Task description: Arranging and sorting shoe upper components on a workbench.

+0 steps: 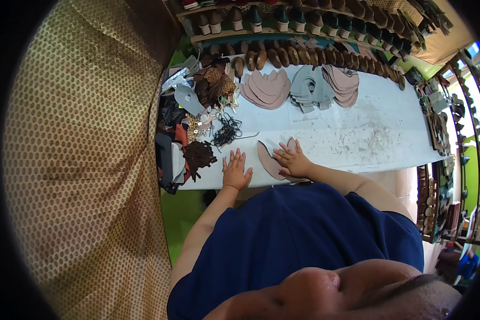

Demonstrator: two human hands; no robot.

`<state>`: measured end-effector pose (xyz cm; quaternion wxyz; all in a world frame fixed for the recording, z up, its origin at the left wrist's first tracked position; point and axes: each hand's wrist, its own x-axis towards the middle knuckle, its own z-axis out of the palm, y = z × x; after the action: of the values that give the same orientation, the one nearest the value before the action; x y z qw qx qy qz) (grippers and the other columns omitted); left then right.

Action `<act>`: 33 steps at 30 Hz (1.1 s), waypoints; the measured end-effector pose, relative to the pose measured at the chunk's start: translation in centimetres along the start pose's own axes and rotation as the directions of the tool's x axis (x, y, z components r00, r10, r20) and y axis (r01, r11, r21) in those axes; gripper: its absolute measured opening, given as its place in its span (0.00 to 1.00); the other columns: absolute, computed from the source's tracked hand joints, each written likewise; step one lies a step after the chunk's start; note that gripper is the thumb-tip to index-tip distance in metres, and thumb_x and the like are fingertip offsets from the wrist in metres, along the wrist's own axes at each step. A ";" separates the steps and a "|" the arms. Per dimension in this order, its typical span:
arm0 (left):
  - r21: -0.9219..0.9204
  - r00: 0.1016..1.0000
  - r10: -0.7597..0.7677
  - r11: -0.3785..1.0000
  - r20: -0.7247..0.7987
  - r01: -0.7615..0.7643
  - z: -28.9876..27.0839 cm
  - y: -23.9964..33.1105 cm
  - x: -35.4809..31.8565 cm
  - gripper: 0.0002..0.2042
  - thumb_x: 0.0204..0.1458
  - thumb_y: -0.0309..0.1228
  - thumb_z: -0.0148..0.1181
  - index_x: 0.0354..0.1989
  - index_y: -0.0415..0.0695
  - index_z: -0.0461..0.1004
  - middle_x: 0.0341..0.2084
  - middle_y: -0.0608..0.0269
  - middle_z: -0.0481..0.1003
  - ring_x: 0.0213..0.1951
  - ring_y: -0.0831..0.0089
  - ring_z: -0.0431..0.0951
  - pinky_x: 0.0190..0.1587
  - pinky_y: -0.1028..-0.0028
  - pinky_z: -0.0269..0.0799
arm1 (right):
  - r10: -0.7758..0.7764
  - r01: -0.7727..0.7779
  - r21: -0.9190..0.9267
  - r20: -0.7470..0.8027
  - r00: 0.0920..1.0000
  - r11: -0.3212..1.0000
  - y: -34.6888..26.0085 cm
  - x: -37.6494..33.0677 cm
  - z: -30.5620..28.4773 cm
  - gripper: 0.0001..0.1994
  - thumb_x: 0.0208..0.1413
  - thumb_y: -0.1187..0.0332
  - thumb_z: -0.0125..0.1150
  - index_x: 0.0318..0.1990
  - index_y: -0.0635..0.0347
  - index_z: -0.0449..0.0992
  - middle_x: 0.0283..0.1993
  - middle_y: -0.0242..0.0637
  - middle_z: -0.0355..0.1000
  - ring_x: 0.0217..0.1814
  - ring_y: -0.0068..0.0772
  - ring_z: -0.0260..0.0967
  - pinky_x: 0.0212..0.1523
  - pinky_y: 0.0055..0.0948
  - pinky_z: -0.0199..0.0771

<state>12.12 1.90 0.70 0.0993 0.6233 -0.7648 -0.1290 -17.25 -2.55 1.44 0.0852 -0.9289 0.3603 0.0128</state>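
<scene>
Pinkish-beige curved piece point(269, 162), partly dark-edged

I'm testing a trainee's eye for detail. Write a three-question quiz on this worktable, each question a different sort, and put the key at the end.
1. Which hand lies over the curved pink piece near the table's front edge?
2. True or false: the grey stack lies between two pink stacks.
3. What colour is the tangled cord? A) white B) black C) red

Key
1. The right hand.
2. True.
3. B, black.
</scene>
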 end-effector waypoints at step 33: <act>0.011 0.997 -0.071 0.997 0.018 0.070 -0.3 0.1 0.3 0.32 0.56 0.48 0.52 0.68 0.47 0.60 0.71 0.55 0.53 0.73 0.56 0.47 0.73 0.52 0.34 | -0.446 0.438 0.133 0.027 0.895 0.889 1.5 0.3 -1.5 0.32 0.54 0.56 0.61 0.66 0.52 0.63 0.70 0.41 0.61 0.74 0.42 0.53 0.69 0.57 0.52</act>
<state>12.05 1.65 1.05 0.0844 0.6492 -0.7439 -0.1343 -18.11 -4.14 2.66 0.1533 -0.9786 0.1370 -0.0026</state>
